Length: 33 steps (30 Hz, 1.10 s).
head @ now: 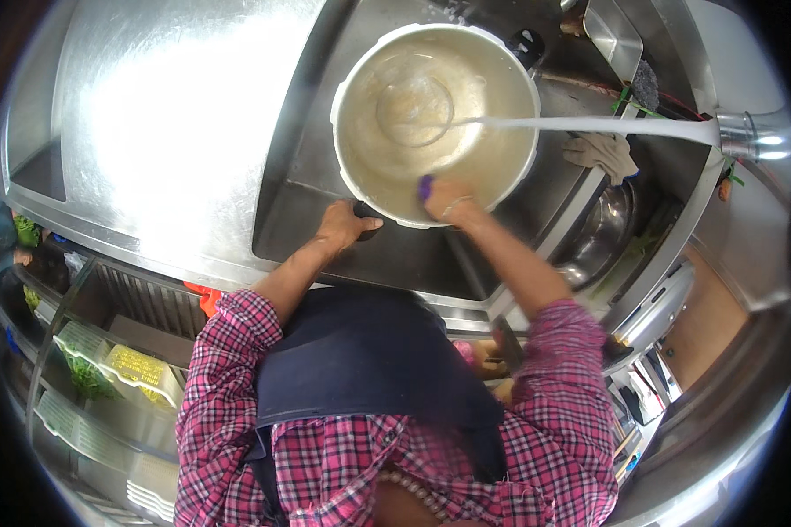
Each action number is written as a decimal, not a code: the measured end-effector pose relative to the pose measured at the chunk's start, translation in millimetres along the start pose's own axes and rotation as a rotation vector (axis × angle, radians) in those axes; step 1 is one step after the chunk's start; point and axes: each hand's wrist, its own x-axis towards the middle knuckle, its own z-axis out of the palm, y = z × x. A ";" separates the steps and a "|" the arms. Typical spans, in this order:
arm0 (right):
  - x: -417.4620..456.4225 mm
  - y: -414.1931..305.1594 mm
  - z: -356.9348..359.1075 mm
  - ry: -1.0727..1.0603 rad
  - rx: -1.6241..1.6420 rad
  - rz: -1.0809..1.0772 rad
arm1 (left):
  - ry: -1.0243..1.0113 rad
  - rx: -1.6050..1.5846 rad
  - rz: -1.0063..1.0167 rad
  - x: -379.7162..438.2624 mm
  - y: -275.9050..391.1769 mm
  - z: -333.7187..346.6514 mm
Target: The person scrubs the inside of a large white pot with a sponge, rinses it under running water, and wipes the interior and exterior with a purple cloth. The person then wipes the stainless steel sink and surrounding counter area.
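Note:
A large round metal pot point(402, 59) with lugs on its rim stands tilted in a steel sink point(303, 165). My left hand point(346, 225) is closed around the pot's black side handle point(368, 221). Inside the near wall of the pot, my right hand point(449, 199) grips a purple scrubbing pad or cloth point(425, 188), slightly blurred. A stream of water point(606, 125) runs from the metal spout point(755, 136) at the right into the pot, where cloudy water lies at the bottom. A second black handle point(526, 46) is on the far side.
A steel worktop point(171, 132) adjoins the sink on the left. On the divider at the right lies a work glove point(603, 155), with a metal bowl point(600, 237) in the basin beyond. A grey scourer point(645, 85) is farther back. Baskets point(138, 369) with greens stand at lower left.

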 end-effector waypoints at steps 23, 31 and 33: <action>137.7 13.5 16.1 1.168 1.401 0.137 | 0.059 -0.163 0.083 -20.0 50.8 -47.3; 89.5 -6.2 -120.2 1.522 2.274 -0.224 | 0.301 -0.270 0.292 -2.5 68.4 -36.9; 95.5 -39.6 -130.7 1.328 2.198 -0.351 | 0.300 -0.274 0.325 0.0 68.8 -37.2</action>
